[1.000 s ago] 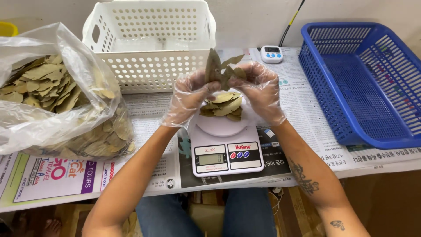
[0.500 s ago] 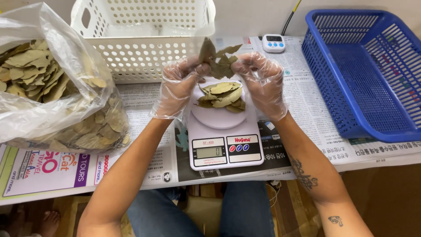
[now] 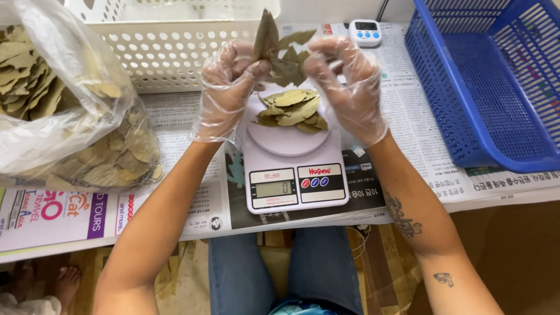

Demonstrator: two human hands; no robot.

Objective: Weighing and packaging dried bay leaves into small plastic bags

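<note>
Above the white digital kitchen scale [image 3: 294,169] on the newspaper-covered worktop [image 3: 192,192]: gloved left hand [image 3: 226,87] and right hand [image 3: 348,87], both pinching one bunch of dried olive-green bay leaves [image 3: 279,52]; release leaves singly, watching the display

Newspaper-covered table [image 3: 420,125]; pale wall [image 3: 338,9] behind; wooden floor [image 3: 513,256] beneath; even, soft light.

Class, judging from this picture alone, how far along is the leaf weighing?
Done: a small pile of leaves lies on the scale. In hand: left hand and right hand hold more leaves above it. Left: the bag remains well filled.
</note>
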